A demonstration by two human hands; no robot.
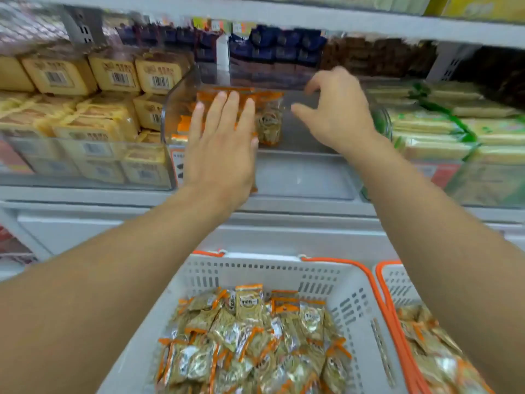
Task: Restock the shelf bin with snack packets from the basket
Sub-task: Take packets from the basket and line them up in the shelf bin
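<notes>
Store shelving is backing one clear plastic bin point(181, 109). Left hand point(220, 146), fingers straight, is pressing flat against orange-edged snack packets point(270, 123) standing inside; right hand point(338, 112) is hovering loosely curled, grasping nothing. Two slotted white baskets point(284, 274) are sitting below, holding crinkly packets.

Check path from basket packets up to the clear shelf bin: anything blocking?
Only the hands. The left hand lies flat against the packets at the clear bin's left front; the right hand, fingers loosely curled, hovers over its right half. The basket sits below, its packets uncovered.
</notes>
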